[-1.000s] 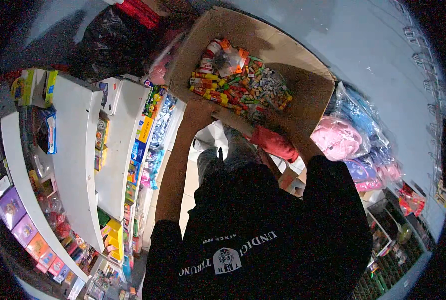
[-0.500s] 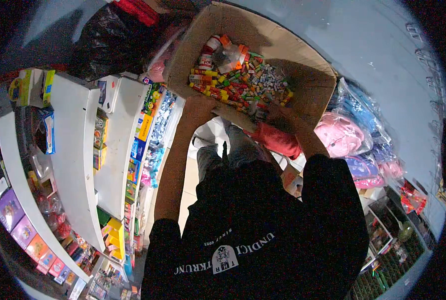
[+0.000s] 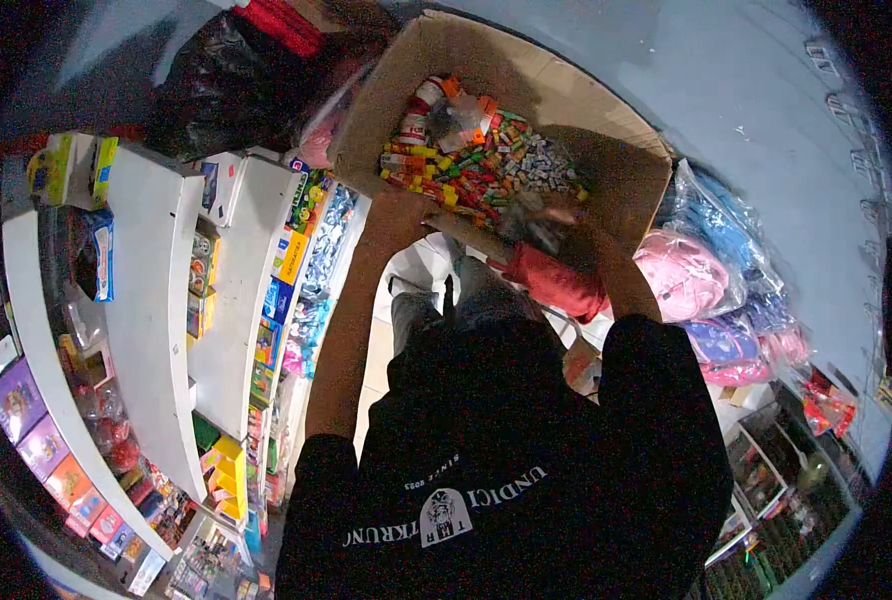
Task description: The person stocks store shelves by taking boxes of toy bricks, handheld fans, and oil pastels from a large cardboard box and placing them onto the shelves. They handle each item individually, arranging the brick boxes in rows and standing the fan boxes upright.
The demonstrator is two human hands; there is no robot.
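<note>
A large open cardboard box point(image 3: 536, 50) stands tilted in front of me. Heaped in it are many small colourful cylinders that look like batteries point(image 3: 551, 165), along with yellow-capped tubes point(image 3: 416, 170) and a red-and-white container point(image 3: 421, 108). My left hand point(image 3: 396, 218) grips the box's near left rim, its fingers partly hidden. Inside the near right part of the box is my right hand point(image 3: 571, 228), over the pile and smeared by motion, so its fingers and anything in them cannot be made out. A red cloth-like piece point(image 3: 556, 280) lies at the near rim, beside my right wrist.
White shelves point(image 3: 146, 250) with boxed and packaged goods run along the left. Plastic-wrapped pink and blue bags point(image 3: 681, 275) are stacked on the right by a grey wall point(image 3: 746, 120). A black plastic bag point(image 3: 216, 85) sits at upper left; a wire rack point(image 3: 786, 510) stands lower right.
My right hand has shifted among the small items and is now blurred. My left hand keeps its place on the rim. The view has shifted slightly.
</note>
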